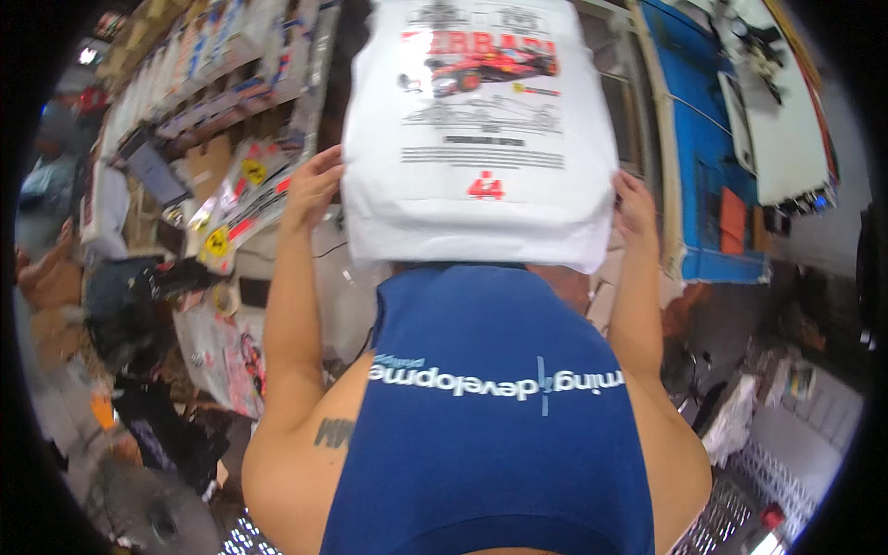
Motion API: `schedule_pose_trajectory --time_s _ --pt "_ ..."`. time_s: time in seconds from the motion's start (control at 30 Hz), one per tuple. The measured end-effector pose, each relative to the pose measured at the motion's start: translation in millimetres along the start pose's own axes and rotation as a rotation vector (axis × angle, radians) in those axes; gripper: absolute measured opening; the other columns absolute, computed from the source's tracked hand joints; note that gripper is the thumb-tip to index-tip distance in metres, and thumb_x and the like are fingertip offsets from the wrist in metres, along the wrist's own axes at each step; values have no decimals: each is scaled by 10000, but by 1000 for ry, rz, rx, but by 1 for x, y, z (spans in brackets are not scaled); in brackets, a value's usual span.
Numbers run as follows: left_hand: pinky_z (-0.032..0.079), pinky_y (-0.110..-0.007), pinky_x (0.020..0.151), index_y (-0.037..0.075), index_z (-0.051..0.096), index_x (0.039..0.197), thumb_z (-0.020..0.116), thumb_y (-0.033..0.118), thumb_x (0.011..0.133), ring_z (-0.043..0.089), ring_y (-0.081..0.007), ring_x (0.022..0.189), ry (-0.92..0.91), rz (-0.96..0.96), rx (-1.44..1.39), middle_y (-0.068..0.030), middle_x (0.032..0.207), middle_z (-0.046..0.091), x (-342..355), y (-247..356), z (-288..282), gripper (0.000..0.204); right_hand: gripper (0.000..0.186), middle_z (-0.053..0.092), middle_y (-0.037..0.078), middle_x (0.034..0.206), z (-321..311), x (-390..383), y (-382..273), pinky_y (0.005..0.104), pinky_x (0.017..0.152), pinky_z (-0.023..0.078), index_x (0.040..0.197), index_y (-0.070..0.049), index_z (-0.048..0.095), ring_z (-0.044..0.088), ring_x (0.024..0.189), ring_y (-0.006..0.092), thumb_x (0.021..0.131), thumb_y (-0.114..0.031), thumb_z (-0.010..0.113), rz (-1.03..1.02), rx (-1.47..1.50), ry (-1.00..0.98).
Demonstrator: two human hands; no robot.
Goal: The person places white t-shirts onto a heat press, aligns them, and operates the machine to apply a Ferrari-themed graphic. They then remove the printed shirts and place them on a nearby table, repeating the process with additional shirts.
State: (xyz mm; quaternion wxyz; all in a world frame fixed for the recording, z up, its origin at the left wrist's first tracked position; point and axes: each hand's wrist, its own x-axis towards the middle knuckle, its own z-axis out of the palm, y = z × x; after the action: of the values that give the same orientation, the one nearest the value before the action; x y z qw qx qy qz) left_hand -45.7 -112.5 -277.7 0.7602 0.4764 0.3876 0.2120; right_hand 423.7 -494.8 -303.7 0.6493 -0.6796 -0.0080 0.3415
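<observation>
A white garment with a red racing car print, grey line drawings and red lettering lies spread flat at the top centre, stretched over what looks like a board. My left hand grips its left edge with curled fingers. My right hand holds the opposite edge, fingertips against the fabric. Below it, my blue sleeveless top fills the lower middle of the view.
At left are shelves of long boxes, printed sheets, a tape roll and a standing fan. At right stand a blue table with a white machine and a white perforated rack.
</observation>
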Motion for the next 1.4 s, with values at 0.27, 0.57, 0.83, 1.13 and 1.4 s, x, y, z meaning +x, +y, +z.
schedule_pose_trajectory --time_s 0.27,0.57,0.83,1.13,1.4 --pt "566 -331 993 -68 585 1412 696 0 987 694 -218 1147 11 40 -23 -146 1302 698 9 -8 -9 445 362 734 97 1222 8 -10 -7 331 940 563 1348 35 648 696 1058 202 1016 -97 708 18 53 13" --pt "499 -447 1077 12 740 1154 736 -3 871 646 -357 1219 124 966 1089 -160 1239 706 -35 -30 66 284 294 676 158 1301 59 -70 13 482 1056 486 1168 -52 746 593 1259 383 888 -137 763 -1122 -997 93" --pt "399 -545 1195 68 781 1157 769 25 876 603 -335 1322 51 969 1160 -105 1298 714 -43 -47 87 284 282 695 146 1286 93 -92 27 479 1079 478 1125 -37 755 593 1278 372 879 -169 801 -1139 -1052 50" --pt "396 -539 1200 70 797 1125 767 33 885 597 -323 1330 56 959 1172 -101 1275 727 -42 -49 87 245 275 702 132 1274 92 -90 27 478 1073 481 1109 -47 759 603 1261 366 864 -160 812 -1155 -1044 62" --pt "462 -488 1110 59 789 1079 769 42 879 635 -325 1240 78 935 1124 -119 1218 732 -40 -43 90 201 267 701 152 1265 85 -81 31 475 1044 490 1111 -54 750 618 1231 369 866 -147 804 -1143 -1030 100"
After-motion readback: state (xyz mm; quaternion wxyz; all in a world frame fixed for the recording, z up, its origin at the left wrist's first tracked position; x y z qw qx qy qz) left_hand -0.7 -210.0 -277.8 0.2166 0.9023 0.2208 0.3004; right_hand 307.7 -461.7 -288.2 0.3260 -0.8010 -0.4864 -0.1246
